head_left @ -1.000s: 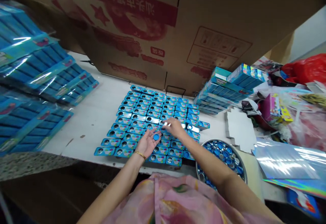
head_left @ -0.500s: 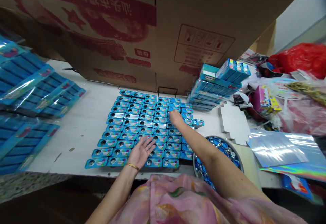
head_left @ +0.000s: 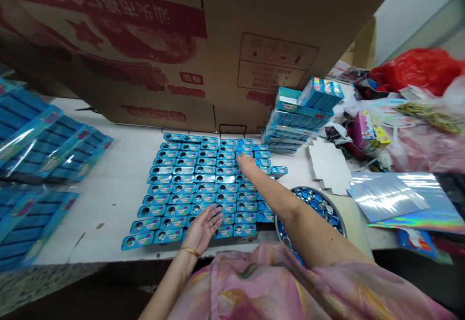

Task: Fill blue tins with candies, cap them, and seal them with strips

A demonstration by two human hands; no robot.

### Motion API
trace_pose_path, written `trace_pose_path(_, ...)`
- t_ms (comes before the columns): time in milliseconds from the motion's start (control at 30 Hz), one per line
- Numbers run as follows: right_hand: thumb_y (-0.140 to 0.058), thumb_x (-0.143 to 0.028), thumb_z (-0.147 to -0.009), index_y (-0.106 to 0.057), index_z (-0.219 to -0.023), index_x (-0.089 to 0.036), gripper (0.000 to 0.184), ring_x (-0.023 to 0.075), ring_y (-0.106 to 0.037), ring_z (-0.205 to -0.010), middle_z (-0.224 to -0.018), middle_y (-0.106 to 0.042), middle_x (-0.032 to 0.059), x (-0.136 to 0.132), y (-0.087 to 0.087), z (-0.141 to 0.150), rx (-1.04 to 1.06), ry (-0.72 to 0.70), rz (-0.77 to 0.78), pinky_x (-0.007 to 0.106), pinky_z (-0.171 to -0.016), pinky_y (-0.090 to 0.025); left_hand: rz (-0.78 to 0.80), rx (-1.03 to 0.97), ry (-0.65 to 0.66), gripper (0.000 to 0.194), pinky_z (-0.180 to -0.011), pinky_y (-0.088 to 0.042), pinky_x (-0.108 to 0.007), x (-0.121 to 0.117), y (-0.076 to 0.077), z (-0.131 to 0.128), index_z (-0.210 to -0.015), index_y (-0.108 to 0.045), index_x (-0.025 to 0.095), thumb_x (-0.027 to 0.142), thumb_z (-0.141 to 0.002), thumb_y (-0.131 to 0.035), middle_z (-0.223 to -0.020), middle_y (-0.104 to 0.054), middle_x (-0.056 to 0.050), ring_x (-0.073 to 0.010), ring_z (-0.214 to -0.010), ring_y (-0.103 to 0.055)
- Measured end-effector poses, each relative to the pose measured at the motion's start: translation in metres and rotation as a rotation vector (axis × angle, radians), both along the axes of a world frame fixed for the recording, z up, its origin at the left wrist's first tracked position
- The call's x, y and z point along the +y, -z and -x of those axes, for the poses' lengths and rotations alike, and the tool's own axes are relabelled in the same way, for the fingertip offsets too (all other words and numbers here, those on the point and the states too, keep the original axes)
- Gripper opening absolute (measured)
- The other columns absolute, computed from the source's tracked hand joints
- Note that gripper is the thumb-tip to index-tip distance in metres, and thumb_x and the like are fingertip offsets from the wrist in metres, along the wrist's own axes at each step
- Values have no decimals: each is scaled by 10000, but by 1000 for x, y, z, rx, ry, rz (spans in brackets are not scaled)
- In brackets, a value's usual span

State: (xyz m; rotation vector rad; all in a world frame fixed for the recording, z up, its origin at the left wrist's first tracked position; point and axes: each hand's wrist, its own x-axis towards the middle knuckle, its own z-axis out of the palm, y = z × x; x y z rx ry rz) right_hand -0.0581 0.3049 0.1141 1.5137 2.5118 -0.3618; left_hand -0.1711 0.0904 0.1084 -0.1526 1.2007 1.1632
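A grid of several small blue boxes [head_left: 189, 179], each with a round hole, lies on the white table [head_left: 119, 174]. My left hand [head_left: 202, 229] hovers palm up over the near rows, fingers spread, with nothing in it and a gold bangle on the wrist. My right hand [head_left: 246, 163] reaches over the far right rows with its fingertips down on a box. Whether those fingers pinch anything is hidden. A round metal bowl [head_left: 336, 213] of blue caps sits under my right forearm.
A large cardboard carton [head_left: 203, 53] walls the back. Wrapped packs of blue boxes [head_left: 39, 140] are stacked at the left. More blue packs [head_left: 298, 121] stand at the back right, beside flat white card [head_left: 329, 165], holographic sheets [head_left: 395, 199] and a red bag [head_left: 417, 68].
My right hand has moved from the middle of the grid to the far right rows. The blue cap that lay in my left palm is gone, and that hand has drawn back toward me.
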Motion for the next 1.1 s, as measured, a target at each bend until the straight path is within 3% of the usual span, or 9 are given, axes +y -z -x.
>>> trace_pose_path(167,-393,-303,-855,-492,-1097,-160,299,169,-479,-1038,-1142,-495,91,-88,-6,-144,62,217,-173,242,-843,-380,4,57,84,169,-671,-509,-267,4,3,-11,-917,-570,133,161,-792,-461,-910,-642,-101,-163,-787,-625)
trace_pose_path(267,-472,-478,-766,-403,-1209,-135,564,259,-415,-1087,-1199,-431,150,-152,9,-227,-39,582,-237,358,-856,-372,-8,31,173,176,-663,-510,-265,11,2,-31,-922,-573,130,148,-792,-454,-894,-645,-97,-159,-775,-626)
trace_pose_path(333,-507,-539,-705,-303,-1288,-171,719,305,-361,-1120,-1254,-375,149,-180,26,-254,-107,668,-184,413,-818,-381,-18,15,236,178,-659,-510,-265,16,0,-48,-928,-573,126,155,-790,-464,-886,-646,-101,-160,-769,-627)
trace_pose_path(467,-529,-459,-695,-189,-1339,-175,781,292,-366,-1081,-1247,-374,138,-195,54,-256,-94,626,-201,404,-796,-391,-39,-11,331,178,-638,-506,-254,21,-3,-83,-926,-578,123,174,-779,-492,-867,-647,-99,-148,-737,-625)
trace_pose_path(733,-452,-239,-738,-530,-1017,-160,300,192,-483,-852,-915,-536,75,-188,70,-281,411,557,-284,335,-784,-414,-31,-32,387,160,-596,-482,-230,21,-3,-122,-881,-585,129,212,-755,-531,-812,-649,-86,-127,-662,-613)
trace_pose_path(867,-477,-356,-728,-537,-939,-148,302,148,-492,-669,-753,-519,17,-183,54,-286,793,912,-359,322,-689,-436,-15,-145,411,189,-626,-469,-244,23,0,-133,-895,-575,136,254,-754,-532,-824,-646,-88,-134,-682,-611)
trace_pose_path(967,-497,-396,-721,-526,-954,-163,330,104,-452,-546,-754,-503,-5,-174,29,-263,944,1076,-284,272,-556,-429,-22,-334,433,256,-691,-458,-276,29,2,-148,-914,-569,130,328,-763,-510,-871,-638,-98,-153,-740,-610)
trace_pose_path(1033,-497,-382,-730,-526,-961,-169,316,100,-458,-547,-756,-509,-7,-168,15,-234,998,1009,-262,263,-552,-429,-47,-474,445,327,-722,-450,-317,35,4,-159,-928,-565,133,404,-766,-479,-879,-632,-106,-178,-774,-607)
trace_pose_path(1100,-505,-328,-732,-543,-947,-169,271,124,-497,-634,-748,-532,2,-165,7,-200,998,778,-261,277,-635,-439,-74,-602,430,370,-722,-448,-343,41,6,-166,-916,-566,148,465,-759,-456,-830,-630,-94,-192,-779,-605)
